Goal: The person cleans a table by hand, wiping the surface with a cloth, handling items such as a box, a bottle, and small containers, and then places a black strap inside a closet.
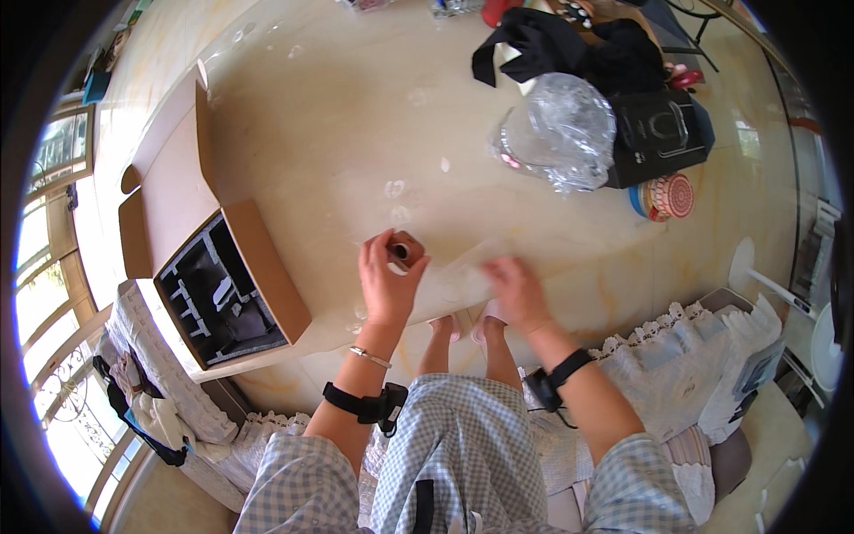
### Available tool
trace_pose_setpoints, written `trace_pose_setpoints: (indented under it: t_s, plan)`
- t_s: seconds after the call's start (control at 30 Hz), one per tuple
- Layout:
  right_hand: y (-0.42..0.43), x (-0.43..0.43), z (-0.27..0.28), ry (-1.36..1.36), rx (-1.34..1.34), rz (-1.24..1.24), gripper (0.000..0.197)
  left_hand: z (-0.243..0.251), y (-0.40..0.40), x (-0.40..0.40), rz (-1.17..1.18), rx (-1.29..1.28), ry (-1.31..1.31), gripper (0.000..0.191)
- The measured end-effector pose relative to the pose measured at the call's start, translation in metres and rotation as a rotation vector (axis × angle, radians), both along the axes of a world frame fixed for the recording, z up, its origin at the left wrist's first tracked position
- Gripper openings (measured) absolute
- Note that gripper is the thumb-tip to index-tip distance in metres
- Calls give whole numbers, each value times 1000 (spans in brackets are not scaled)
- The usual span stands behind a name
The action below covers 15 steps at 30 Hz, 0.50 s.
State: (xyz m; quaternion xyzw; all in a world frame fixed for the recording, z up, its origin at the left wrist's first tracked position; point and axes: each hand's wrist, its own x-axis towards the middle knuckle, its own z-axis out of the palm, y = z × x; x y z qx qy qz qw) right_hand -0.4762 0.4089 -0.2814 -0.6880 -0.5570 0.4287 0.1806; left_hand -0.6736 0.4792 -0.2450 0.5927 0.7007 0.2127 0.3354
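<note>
My left hand (390, 280) holds a small reddish-brown object (407, 249) with a dark round opening ringed in white, between thumb and fingers above the glossy cream tabletop (320, 147). What kind of object it is, I cannot tell. My right hand (517, 287) is motion-blurred at the near edge of the table. Beside its fingertips lies a translucent, whitish thin sheet (460, 274); whether the fingers grip it is unclear. To the left, an open cardboard box (267, 274) shows a black interior with grey-edged foam dividers and a few small pale pieces (225, 294) inside.
At the back right stand a container wrapped in clear plastic (567, 130), a black box (657, 133), black cloth (540, 43) and a jar with a patterned lid (672, 195). Lace-trimmed, cloth-covered seating (660, 354) is behind and beside me. A white fan (827, 347) stands at the right.
</note>
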Motion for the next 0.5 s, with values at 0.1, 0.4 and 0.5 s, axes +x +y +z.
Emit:
trace_pose_setpoints:
  t_s: [0.1, 0.4, 0.5]
  plan:
    - [20, 98, 4, -463, 435, -113, 29, 11, 2, 46, -180, 32, -76, 56]
    - [13, 122, -4, -223, 340, -389, 32, 59, 3, 200, -486, 103, -196, 61]
    - [9, 123, -15, 94, 240, -507, 28, 75, 18, 257, -599, 189, -175, 62]
